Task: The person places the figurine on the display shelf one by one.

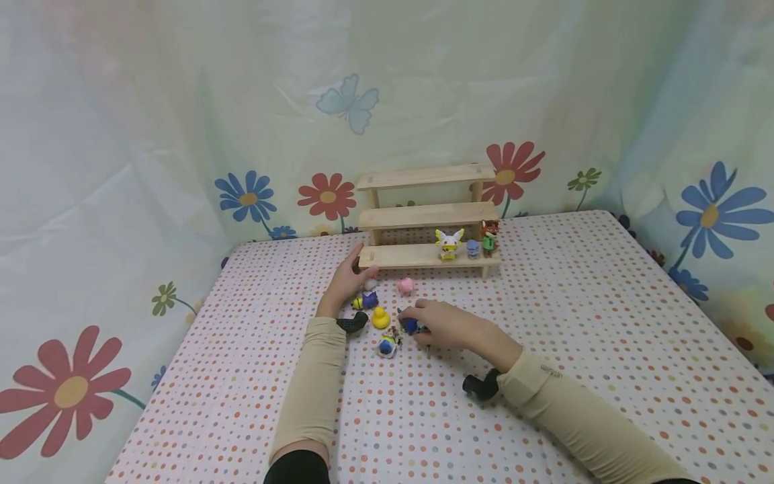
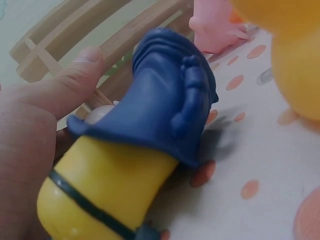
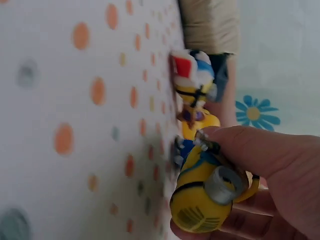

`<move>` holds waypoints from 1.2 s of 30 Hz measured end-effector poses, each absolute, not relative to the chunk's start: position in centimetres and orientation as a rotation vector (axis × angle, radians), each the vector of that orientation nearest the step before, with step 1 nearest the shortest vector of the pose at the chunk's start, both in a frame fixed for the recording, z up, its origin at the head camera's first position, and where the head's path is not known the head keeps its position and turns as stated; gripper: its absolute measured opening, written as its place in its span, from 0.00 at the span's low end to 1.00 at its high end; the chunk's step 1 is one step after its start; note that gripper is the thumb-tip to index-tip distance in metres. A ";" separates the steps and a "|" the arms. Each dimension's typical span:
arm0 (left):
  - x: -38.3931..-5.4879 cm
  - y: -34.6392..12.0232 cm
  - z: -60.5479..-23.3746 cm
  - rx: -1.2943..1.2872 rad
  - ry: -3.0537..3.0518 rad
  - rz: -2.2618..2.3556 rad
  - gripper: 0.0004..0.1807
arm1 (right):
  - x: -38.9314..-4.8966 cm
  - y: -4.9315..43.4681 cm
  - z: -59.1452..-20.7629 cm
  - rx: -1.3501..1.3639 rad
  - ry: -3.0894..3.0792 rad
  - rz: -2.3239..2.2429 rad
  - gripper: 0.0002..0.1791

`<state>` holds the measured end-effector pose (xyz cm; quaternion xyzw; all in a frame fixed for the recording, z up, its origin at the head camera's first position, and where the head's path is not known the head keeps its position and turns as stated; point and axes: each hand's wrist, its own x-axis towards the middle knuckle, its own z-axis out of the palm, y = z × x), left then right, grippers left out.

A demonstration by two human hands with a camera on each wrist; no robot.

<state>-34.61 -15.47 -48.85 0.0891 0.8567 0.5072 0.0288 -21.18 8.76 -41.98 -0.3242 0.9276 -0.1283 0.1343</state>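
My left hand (image 1: 346, 279) grips the left end of the lowest step of a wooden shelf (image 1: 399, 255), thumb in front. Its other fingers are partly hidden. Under that wrist lies a yellow minion figurine in a dark blue hat (image 2: 150, 110). My right hand (image 1: 450, 324) pinches another yellow minion figurine (image 3: 200, 200) with a grey goggle, head downward, just above the cloth. Nearby are a yellow rubber duck (image 1: 380, 318), a pink pig figurine (image 1: 406, 286) and a white, blue and yellow figurine (image 1: 387, 345). A small whitish figurine (image 1: 371, 284) sits by my left thumb.
On the right of the lowest step stand a white-eared yellow figurine (image 1: 449, 246), a small bluish-purple figurine (image 1: 473, 249) and a fox figurine (image 1: 489, 238). Dotted cloth (image 1: 574, 302) covers the table. A flowered curtain (image 1: 423, 81) hangs behind the shelf.
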 end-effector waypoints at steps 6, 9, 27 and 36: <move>-34.9 -15.5 -48.9 0.293 2.633 1.573 0.54 | -22.4 10.6 -40.1 -0.937 2.722 -0.742 0.18; -34.9 -15.4 -48.9 0.308 2.626 1.581 0.54 | -22.9 11.9 -39.2 -0.877 2.718 -1.082 0.14; -34.8 -15.5 -49.5 0.290 2.632 1.587 0.56 | -23.4 14.6 -36.0 -0.197 1.943 -2.122 0.19; -34.8 -15.5 -49.3 0.293 2.656 1.572 0.55 | -23.0 14.9 -34.9 -0.406 1.914 -2.082 0.10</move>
